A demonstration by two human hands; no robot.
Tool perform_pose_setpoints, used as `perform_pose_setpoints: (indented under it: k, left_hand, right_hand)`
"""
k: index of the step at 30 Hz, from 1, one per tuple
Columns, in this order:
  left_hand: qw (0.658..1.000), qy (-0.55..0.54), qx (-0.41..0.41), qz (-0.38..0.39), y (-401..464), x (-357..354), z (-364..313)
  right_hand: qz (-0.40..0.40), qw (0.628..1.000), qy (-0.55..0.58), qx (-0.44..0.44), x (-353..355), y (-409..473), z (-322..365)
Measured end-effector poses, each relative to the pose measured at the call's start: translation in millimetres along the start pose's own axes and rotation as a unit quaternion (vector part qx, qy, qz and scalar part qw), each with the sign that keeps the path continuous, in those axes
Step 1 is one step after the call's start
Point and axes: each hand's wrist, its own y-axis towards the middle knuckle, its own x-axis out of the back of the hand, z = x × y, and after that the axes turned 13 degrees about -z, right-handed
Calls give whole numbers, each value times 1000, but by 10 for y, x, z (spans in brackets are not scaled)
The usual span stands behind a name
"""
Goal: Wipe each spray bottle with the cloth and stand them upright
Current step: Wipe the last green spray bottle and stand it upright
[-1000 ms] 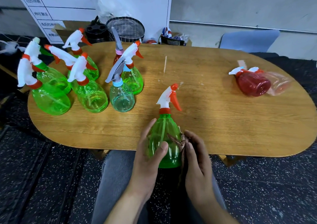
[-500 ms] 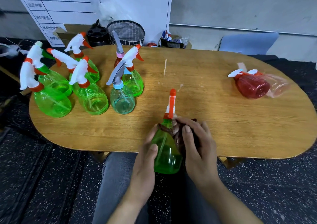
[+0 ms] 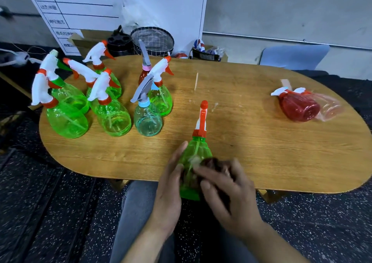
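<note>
While hands [image 3: 201,190] grip bottle [image 3: 196,154], cloth [image 3: 214,163] rubs.

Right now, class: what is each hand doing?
Left hand: grips the green bottle.
Right hand: presses the dark cloth against the bottle; blurred.

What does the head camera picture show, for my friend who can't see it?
A person's left hand holds a green spray bottle over the near edge of a wooden table while the right hand rubs it with a dark cloth. More bottles stand upright at the left; a red bottle lies on its side at the right.
</note>
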Motion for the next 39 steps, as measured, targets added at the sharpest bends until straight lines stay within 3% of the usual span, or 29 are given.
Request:
perform_pose_setpoints:
  k: [3, 5, 9, 11, 13, 15, 19, 21, 24, 28, 30, 32, 35, 39]
  left_hand:
    - [1000, 6, 7, 10, -23, -21, 25]
    - [1000, -7, 15, 18, -46, -30, -8]
    - [1000, -14, 4, -2, -14, 3, -55]
    - [999, -23, 22, 3, -5, 35, -63]
    - [999, -24, 25, 10, -15, 77, -53]
    - [1000, 1, 13, -4, -4, 96, -40]
    - [999, 33, 2, 5, -4, 76, 44]
    - [1000, 18, 11, 14, -21, 47, 51]
    - [1000, -5, 20, 16, -26, 44, 24]
    - [1000, -16, 19, 5, 0, 89, -42]
    - [999, -28, 25, 8, 16, 130, -69]
    - [999, -43, 30, -6, 40, 156, -98]
    - [998, -55, 37, -17, 57, 175, -129]
    - [998, -52, 37, 8, 0, 112, -173]
  right_hand:
    - [-39, 990, -9, -139, -75, 264, -32]
    - [-25, 988, -24, -151, -138, 274, -36]
    - [29, 999, -38, 11, -126, -37, 18]
    - [78, 989, -35, 121, -107, -178, -19]
    - [100, 981, -29, 166, -80, -204, -54]
    - [72, 991, -18, 115, -59, -135, -48]
    - [-39, 991, 12, -123, -118, 196, -30]
    - [-44, 985, 5, -165, -163, 298, -19]
    - [-14, 994, -12, -106, -145, 210, 43]
    - [65, 996, 0, 62, -118, -174, 71]
    - [107, 989, 12, 96, -129, -285, 67]
    - [113, 991, 49, 46, -98, -276, 94]
    - [11, 991, 92, -95, -51, -172, 123]
    - [-123, 928, 177, -304, -159, 7, 70]
